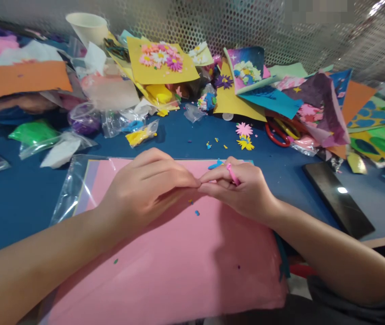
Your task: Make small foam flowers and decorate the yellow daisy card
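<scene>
A slim pink strip (233, 174) sits pinched in the curled fingers of the right hand (241, 192), its lower end hidden. The left hand (145, 192), palm down, meets it at the fingertips; whether anything lies between them is hidden. Both hover over a pink foam sheet (165, 275) on the blue table (23, 216), a blue scrap (215, 165) just beside the fingers

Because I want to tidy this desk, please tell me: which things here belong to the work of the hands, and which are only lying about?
In use: left hand; right hand; pink strip; pink sheet.

Lying about: red-handled scissors; paper flowers; green clay bag; paper cup.
</scene>
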`<state>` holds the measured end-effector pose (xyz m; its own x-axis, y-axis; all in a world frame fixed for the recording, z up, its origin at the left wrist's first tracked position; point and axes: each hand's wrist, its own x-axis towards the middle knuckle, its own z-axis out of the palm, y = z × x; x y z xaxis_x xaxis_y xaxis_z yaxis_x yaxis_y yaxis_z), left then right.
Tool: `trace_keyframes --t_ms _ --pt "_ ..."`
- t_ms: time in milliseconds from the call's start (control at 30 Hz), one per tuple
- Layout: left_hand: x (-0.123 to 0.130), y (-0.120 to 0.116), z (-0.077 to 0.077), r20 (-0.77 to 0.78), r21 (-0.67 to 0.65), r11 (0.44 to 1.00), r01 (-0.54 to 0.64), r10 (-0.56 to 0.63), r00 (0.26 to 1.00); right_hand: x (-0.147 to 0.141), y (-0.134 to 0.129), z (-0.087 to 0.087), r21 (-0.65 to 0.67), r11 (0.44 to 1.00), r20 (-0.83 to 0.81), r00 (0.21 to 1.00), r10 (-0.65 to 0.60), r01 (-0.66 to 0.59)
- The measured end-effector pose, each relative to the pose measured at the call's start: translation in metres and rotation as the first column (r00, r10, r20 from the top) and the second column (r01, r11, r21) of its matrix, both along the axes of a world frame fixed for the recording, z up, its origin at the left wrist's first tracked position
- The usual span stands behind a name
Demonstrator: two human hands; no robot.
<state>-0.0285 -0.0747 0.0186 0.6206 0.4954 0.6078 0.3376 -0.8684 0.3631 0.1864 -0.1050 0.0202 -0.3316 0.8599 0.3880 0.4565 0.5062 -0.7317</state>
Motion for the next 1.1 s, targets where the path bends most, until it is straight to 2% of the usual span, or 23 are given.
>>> trace_keyframes --t_ms 133,267,333,433,533,667,933,1100 --pt "0.0 0.001 -0.004 -0.062 0.097 0.991 -0.096 0.102 0.993 0.0 -0.001 0.004 -0.199 0.98 -0.118 0.993 -0.007 -0.017" --pt "-0.002 0.004 -0.006 -0.113 0.055 0.995 -0.087 0.093 0.989 0.006 -0.001 0.004 -0.25 0.965 -0.134 0.984 -0.114 0.077" --pt "-0.003 0.006 -0.006 -0.105 0.038 0.998 -0.057 0.061 0.993 0.009 0.001 0.002 -0.222 0.967 -0.077 0.987 -0.143 0.122" --pt "-0.005 0.007 -0.007 -0.083 0.051 0.998 -0.036 0.04 0.996 0.011 0.003 -0.001 -0.13 0.986 -0.032 0.994 -0.107 0.102" --pt "-0.006 0.008 -0.008 -0.089 0.076 0.996 -0.036 0.043 0.995 0.012 0.005 -0.002 -0.011 1.0 0.041 0.999 -0.027 0.028" --pt "-0.005 0.005 -0.007 -0.084 0.049 0.998 -0.047 0.051 0.995 0.014 0.005 -0.003 0.125 0.988 0.157 0.985 0.071 -0.091" --pt "-0.004 0.004 -0.005 -0.125 0.034 0.999 -0.028 0.032 0.992 0.017 0.004 -0.007 0.138 0.984 0.223 0.971 0.084 -0.116" --pt "-0.004 0.005 -0.006 -0.141 0.191 0.98 0.06 -0.034 0.989 0.018 0.003 -0.006 0.159 0.977 0.285 0.954 0.091 -0.141"
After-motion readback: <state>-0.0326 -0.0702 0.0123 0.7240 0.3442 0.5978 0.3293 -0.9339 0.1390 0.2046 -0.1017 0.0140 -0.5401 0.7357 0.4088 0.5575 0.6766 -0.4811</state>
